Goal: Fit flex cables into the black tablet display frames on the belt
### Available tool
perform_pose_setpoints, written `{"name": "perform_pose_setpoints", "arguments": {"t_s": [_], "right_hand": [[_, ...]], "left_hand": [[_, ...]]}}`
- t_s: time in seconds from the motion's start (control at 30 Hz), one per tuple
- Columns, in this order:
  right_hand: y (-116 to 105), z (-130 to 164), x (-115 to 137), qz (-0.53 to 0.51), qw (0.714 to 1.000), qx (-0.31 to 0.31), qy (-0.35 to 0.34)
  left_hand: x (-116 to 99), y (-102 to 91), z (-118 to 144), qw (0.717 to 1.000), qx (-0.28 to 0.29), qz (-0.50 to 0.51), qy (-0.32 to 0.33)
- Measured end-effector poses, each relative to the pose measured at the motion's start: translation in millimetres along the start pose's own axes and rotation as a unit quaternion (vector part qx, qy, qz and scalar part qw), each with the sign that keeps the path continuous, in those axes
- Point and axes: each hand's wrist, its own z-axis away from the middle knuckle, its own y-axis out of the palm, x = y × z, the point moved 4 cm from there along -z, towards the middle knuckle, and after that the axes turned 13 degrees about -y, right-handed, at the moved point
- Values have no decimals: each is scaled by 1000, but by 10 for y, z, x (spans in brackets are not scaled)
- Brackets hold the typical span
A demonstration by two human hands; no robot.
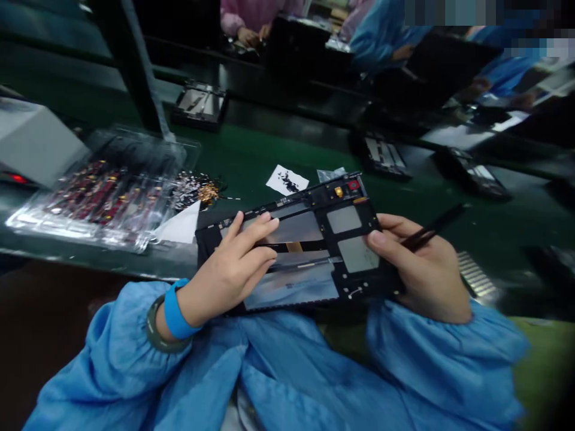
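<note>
A black tablet housing (330,239), its inside facing up with silvery panels and a gold-coloured strip, is held tilted in front of my chest. My left hand (236,263) lies across its left part, fingers spread and touching the inner surface. At the right end, my right hand (424,272) grips the housing's edge, thumb on top and the other fingers partly hidden. A thin dark tool that looks like tweezers (433,227) also sits in my right hand, pointing away to the right.
Clear plastic trays (90,221) with reddish circuit strips lie left, near a pile of small parts (197,188) and a white box (36,137). White paper (287,179) with black bits lies ahead. Other housings (200,105) stand farther along the green bench. Co-workers' hands (251,36) are across it.
</note>
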Motion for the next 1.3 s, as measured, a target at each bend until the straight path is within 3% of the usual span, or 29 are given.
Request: {"name": "perform_pose_setpoints", "arguments": {"t_s": [0.07, 0.17, 0.3, 0.43, 0.57, 0.7, 0.87, 1.07, 1.3], "right_hand": [[230, -56, 97, -19, 999, 40, -18], [777, -123, 209, -68, 990, 125, -25], [1788, -103, 303, -161, 950, 267, 4], [2961, 72, 322, -212, 896, 389, 26], [4032, 415, 233, -216, 889, 400, 61], [4757, 883, 153, -231, 885, 395, 91], [5129, 1217, 84, -266, 875, 380, 139], [5210, 1233, 11, -319, 846, 386, 183], [5236, 1283, 23, -358, 818, 403, 203]], "left_hand": [[-50, -173, 127, 998, -54, -23, -29], [-50, -496, 427, 982, -134, -82, -109], [61, -977, 983, 934, -210, -177, -229], [343, -1457, 1578, 858, -237, -245, -385], [770, -1925, 2066, 767, -219, -265, -542], [1122, -2368, 2313, 702, -228, -288, -610], [1337, -2619, 2345, 648, -262, -336, -631], [1381, -2513, 2261, 625, -294, -373, -620], [1273, -2466, 2281, 607, -318, -392, -614]]}}
